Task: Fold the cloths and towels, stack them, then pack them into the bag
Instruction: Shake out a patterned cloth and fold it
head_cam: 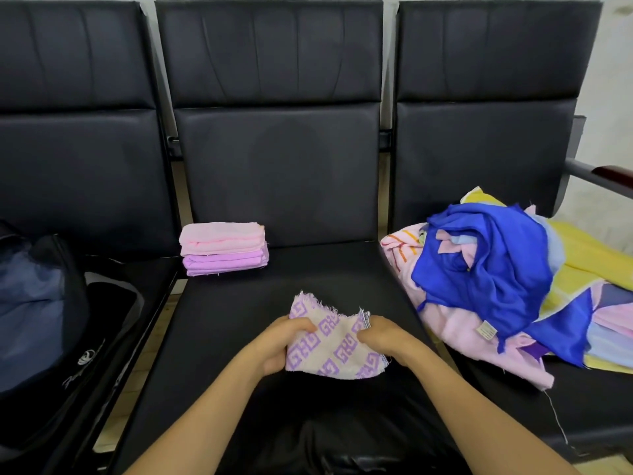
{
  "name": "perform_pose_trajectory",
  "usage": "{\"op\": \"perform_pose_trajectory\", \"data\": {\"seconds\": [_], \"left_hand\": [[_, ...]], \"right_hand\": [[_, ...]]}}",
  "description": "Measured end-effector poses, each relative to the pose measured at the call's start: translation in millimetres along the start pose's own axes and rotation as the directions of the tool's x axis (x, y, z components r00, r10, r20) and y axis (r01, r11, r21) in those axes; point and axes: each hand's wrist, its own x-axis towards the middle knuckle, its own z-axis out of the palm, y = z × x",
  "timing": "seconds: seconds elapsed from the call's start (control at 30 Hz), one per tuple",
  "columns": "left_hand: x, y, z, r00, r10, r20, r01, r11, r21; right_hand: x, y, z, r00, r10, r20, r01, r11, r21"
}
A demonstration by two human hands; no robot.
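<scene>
A small cream cloth with a purple key pattern (pixel 334 341) is held just above the middle seat. My left hand (pixel 284 341) grips its left edge and my right hand (pixel 383 335) pinches its right edge, fingers curled on the fabric. A folded stack of a pink towel on a lilac one (pixel 224 248) sits at the back left of that seat. An open dark bag (pixel 44 313) lies on the left seat. A heap of unfolded cloths, blue (pixel 486 265), pink and yellow, covers the right seat.
Three black padded chairs (pixel 274 159) stand in a row against a white wall. A metal armrest (pixel 596 173) juts out at the far right. Gaps between the seats show the floor below.
</scene>
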Motion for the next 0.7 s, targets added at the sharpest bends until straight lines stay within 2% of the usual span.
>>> {"op": "perform_pose_trajectory", "data": {"seconds": [0.1, 0.13, 0.2, 0.23, 0.3, 0.33, 0.4, 0.47, 0.53, 0.63, 0.7], "left_hand": [[-13.0, 25.0, 0.0, 0.997, 0.03, 0.065, -0.028, 0.999, -0.032], [-16.9, 32.6, -1.5, 0.996, 0.039, 0.081, -0.036, 0.998, -0.043], [-25.0, 46.1, -4.6, 0.991, 0.064, 0.115, -0.058, 0.997, -0.059], [-29.2, 51.6, -5.8, 0.988, 0.077, 0.131, -0.067, 0.995, -0.076], [-36.5, 58.8, -9.5, 0.984, 0.097, 0.15, -0.08, 0.991, -0.11], [-39.0, 60.4, -12.4, 0.983, 0.103, 0.154, -0.085, 0.989, -0.124], [-41.9, 61.5, -22.5, 0.984, 0.108, 0.144, -0.086, 0.985, -0.149], [-43.2, 60.0, -35.0, 0.987, 0.115, 0.111, -0.097, 0.983, -0.155], [-43.2, 55.2, -45.1, 0.99, 0.141, 0.006, -0.14, 0.986, -0.093], [-37.8, 39.3, -57.9, 0.95, 0.226, -0.215, -0.222, 0.974, 0.044], [-38.0, 30.4, -63.6, 0.922, 0.317, -0.221, -0.299, 0.948, 0.111]], "right_hand": [[-2.0, -1.9, 1.1, 0.997, -0.019, 0.08, -0.007, 0.95, 0.311], [-2.1, -2.7, 0.9, 0.991, -0.039, 0.125, -0.024, 0.885, 0.465], [-5.0, -6.8, -0.9, 0.971, -0.103, 0.215, -0.089, 0.68, 0.728], [-7.1, -9.1, -1.6, 0.953, -0.13, 0.273, -0.148, 0.586, 0.796], [-10.5, -11.9, -0.6, 0.904, -0.187, 0.384, -0.244, 0.511, 0.824], [-12.9, -13.7, -0.1, 0.882, -0.232, 0.41, -0.257, 0.492, 0.832], [-18.0, -19.7, 0.8, 0.87, -0.321, 0.375, -0.222, 0.424, 0.878], [-22.2, -24.8, 0.5, 0.897, -0.339, 0.283, -0.134, 0.402, 0.906], [-20.8, -24.6, -1.4, 0.944, -0.29, 0.159, -0.028, 0.409, 0.912], [-19.8, -23.1, -1.5, 0.948, -0.309, 0.071, 0.092, 0.483, 0.871], [-21.1, -24.8, -1.4, 0.931, -0.359, 0.069, 0.152, 0.552, 0.82]]}}
